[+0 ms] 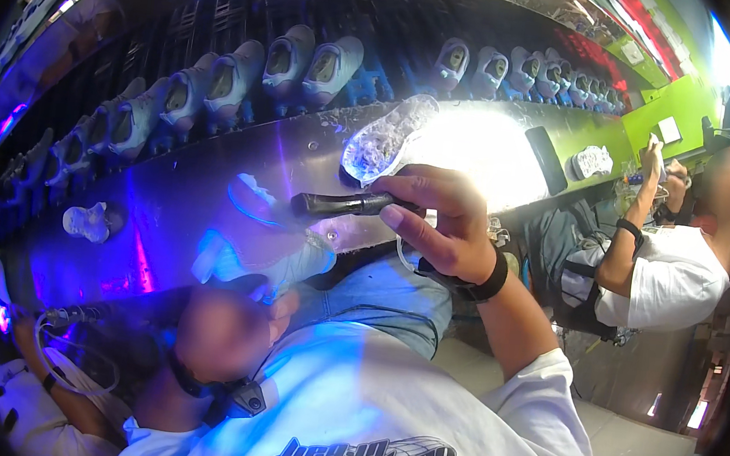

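Note:
My right hand (445, 222) grips a slim black flashlight (341, 206) between thumb and fingers. Its wider end faces left, over a white shoe (279, 255) that is lit blue. My left hand (273, 314) is at the lower side of this shoe, its fingers closed against it. Much of that hand is blurred, so the exact hold is hard to see. A white shoe part with a rough, speckled inside (384, 138) lies beyond the flashlight, on the metal bench ledge (311, 145).
White shoes (235, 75) stand in a long row on the dark conveyor (183, 21). A white shoe piece (91, 221) lies at left, another (592, 162) at right beside a dark flat object (546, 160). Co-workers sit at right (668, 275) and lower left (40, 403).

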The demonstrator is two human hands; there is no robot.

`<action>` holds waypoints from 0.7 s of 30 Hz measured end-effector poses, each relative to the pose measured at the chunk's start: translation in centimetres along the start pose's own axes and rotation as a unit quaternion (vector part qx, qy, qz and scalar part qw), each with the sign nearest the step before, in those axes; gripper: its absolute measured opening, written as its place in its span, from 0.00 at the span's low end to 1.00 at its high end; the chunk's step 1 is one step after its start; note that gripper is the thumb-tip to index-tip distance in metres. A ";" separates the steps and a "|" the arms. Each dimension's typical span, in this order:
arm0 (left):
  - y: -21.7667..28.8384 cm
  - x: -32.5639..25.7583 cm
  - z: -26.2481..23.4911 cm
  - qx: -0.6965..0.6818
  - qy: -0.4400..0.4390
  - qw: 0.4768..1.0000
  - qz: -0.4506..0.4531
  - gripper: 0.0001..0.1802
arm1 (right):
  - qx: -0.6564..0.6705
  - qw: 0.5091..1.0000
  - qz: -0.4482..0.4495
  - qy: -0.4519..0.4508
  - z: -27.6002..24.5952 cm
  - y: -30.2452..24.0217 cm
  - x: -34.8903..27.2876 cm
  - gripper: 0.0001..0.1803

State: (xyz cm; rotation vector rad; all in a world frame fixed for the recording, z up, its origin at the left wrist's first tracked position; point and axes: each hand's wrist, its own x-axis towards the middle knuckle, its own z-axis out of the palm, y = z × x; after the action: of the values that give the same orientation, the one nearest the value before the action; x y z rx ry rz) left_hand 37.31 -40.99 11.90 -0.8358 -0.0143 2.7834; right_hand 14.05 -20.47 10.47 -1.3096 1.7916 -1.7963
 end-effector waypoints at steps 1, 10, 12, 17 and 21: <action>-0.2 0.2 0.0 -0.003 -0.013 1.000 0.005 0.26 | 0.010 1.000 0.007 -0.001 0.1 0.2 -0.2 0.14; -0.7 0.5 0.8 0.006 -0.047 0.999 0.002 0.19 | 0.001 0.998 0.064 -0.003 0.5 2.8 -3.0 0.15; -0.7 0.5 0.4 0.019 -0.038 0.999 0.020 0.22 | 0.003 0.997 0.076 0.003 0.1 3.1 -3.4 0.14; 0.2 1.8 -1.7 0.181 -0.028 0.982 0.055 0.32 | 0.060 0.986 0.150 0.033 0.4 3.1 -3.9 0.14; 1.5 3.7 -1.9 0.132 -0.044 0.990 0.027 0.38 | -0.003 0.969 0.236 0.068 1.3 3.2 -3.6 0.14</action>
State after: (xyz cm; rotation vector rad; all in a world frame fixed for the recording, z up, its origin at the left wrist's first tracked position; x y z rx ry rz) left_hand 35.00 -41.68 8.22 -0.6572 0.3591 2.7863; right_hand 15.72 -19.25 5.97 -0.6872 1.9698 -1.6373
